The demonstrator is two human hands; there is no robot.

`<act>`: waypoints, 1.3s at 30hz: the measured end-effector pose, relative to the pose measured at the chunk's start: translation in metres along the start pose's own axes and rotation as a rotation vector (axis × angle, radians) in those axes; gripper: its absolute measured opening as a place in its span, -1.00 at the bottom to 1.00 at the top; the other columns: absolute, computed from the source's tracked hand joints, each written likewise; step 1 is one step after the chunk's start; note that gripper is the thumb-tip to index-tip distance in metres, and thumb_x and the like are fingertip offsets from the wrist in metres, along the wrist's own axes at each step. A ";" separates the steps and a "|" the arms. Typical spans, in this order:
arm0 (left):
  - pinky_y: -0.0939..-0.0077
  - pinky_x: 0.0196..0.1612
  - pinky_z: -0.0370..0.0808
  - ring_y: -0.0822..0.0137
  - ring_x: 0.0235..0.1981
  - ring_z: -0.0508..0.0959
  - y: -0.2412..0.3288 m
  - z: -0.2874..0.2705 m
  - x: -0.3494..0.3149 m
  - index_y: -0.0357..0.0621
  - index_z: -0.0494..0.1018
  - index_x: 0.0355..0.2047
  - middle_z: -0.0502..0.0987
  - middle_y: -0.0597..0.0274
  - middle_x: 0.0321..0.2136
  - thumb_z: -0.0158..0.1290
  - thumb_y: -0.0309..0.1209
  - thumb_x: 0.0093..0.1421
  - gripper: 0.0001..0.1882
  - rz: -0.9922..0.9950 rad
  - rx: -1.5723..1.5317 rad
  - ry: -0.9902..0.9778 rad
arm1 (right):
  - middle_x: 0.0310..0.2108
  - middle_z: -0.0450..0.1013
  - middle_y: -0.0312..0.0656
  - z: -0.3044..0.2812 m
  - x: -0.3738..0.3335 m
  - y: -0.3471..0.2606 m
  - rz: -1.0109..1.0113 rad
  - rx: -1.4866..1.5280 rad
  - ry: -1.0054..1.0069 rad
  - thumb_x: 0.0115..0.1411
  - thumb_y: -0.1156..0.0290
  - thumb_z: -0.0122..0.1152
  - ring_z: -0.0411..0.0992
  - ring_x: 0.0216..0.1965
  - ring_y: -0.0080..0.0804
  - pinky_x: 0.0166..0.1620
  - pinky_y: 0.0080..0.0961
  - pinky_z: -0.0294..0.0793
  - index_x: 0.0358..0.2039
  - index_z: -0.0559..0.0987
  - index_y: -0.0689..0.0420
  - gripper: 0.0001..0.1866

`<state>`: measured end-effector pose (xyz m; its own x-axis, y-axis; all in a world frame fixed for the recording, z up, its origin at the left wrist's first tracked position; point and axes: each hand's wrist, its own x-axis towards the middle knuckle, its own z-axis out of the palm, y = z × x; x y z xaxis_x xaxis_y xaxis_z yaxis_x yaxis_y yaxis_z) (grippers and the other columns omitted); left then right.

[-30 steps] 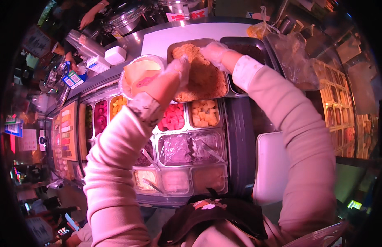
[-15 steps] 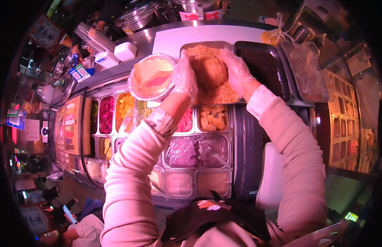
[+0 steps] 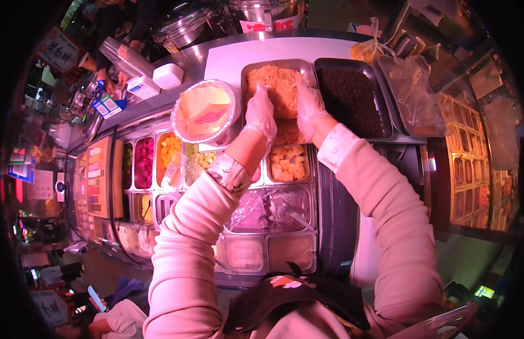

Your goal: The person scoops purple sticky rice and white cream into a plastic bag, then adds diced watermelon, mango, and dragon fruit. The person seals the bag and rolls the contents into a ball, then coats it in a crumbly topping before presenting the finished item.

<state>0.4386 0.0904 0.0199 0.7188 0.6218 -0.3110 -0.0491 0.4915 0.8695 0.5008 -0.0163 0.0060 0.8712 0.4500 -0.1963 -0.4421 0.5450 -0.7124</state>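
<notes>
Both my hands wear clear plastic gloves and reach into a metal tray [image 3: 308, 63] of light brown crumbs. My left hand [image 3: 259, 114] is at the left side of a crumb-coated lump [image 3: 283, 101], its thumb up and fingers partly hidden. My right hand [image 3: 311, 107] presses on the lump's right side, fingers pointing away from me. The lump is cupped between the two palms, and its edge blends into the crumbs behind. Left of the tray stands a round foil-like bowl [image 3: 235, 116] lined with a paper sheet [image 3: 202, 107].
Right of the crumbs is a black tray of dark crumbs [image 3: 352, 96], then a tray with a plastic bag [image 3: 411, 90]. Nearer me are metal pans of cut fruit [image 3: 288, 163] and a purple paste under film [image 3: 250, 209]. Large metal pots [image 3: 185, 25] stand at the back.
My hands have drawn closer together around the lump, and the right has shifted left. The lump is less distinct from the crumbs. The whole view has shifted slightly.
</notes>
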 end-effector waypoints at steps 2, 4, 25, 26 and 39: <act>0.32 0.08 0.54 0.22 -0.08 0.62 -0.004 0.013 -0.010 -0.29 0.50 0.10 0.62 0.10 -0.05 -0.04 0.12 0.44 -0.35 0.039 -0.122 -0.014 | 0.01 0.55 -0.06 -0.010 0.015 -0.001 -0.047 0.061 0.076 0.32 0.16 0.27 0.56 0.01 -0.27 0.21 -0.32 0.46 0.02 0.57 0.25 -0.57; 0.27 0.06 0.54 0.26 -0.09 0.60 0.002 -0.008 -0.007 -0.27 0.51 0.09 0.62 0.12 -0.09 -0.02 0.13 0.43 -0.36 0.175 -0.112 -0.069 | -0.04 0.55 -0.07 0.014 0.002 -0.020 -0.169 0.098 -0.005 0.32 0.13 0.27 0.57 -0.02 -0.24 0.18 -0.35 0.49 -0.01 0.57 0.25 -0.57; 0.39 0.09 0.42 0.36 -0.02 0.48 -0.001 0.019 -0.033 -0.21 0.51 0.06 0.54 0.19 -0.05 0.05 0.04 0.41 -0.46 0.216 -0.116 0.085 | -0.04 0.58 -0.16 0.016 -0.012 0.003 -0.064 -0.123 0.178 0.20 -0.03 0.41 0.53 -0.03 -0.31 0.14 -0.30 0.45 0.01 0.62 0.21 -0.41; 0.37 0.11 0.44 0.34 -0.01 0.48 -0.001 0.021 -0.039 -0.27 0.47 0.11 0.54 0.15 -0.04 0.05 -0.02 0.43 -0.46 0.304 -0.039 0.086 | -0.05 0.58 -0.17 0.021 -0.013 -0.006 -0.052 -0.246 0.204 0.21 -0.04 0.41 0.52 -0.05 -0.33 0.13 -0.31 0.46 0.01 0.62 0.21 -0.42; 0.22 0.34 0.26 -0.01 0.25 0.41 0.060 0.060 -0.013 -0.35 0.39 0.24 0.48 -0.23 0.13 -0.13 0.15 0.42 -0.25 0.318 0.606 -0.394 | 0.03 0.57 -0.13 0.012 -0.001 -0.034 0.101 0.256 -0.206 0.30 -0.14 0.26 0.52 0.09 -0.17 0.12 -0.03 0.52 0.05 0.59 0.02 -0.46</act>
<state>0.4680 0.0753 0.0990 0.9321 0.3589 0.0480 0.0116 -0.1620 0.9867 0.5122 -0.0271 0.0380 0.7703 0.6301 -0.0986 -0.5860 0.6383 -0.4992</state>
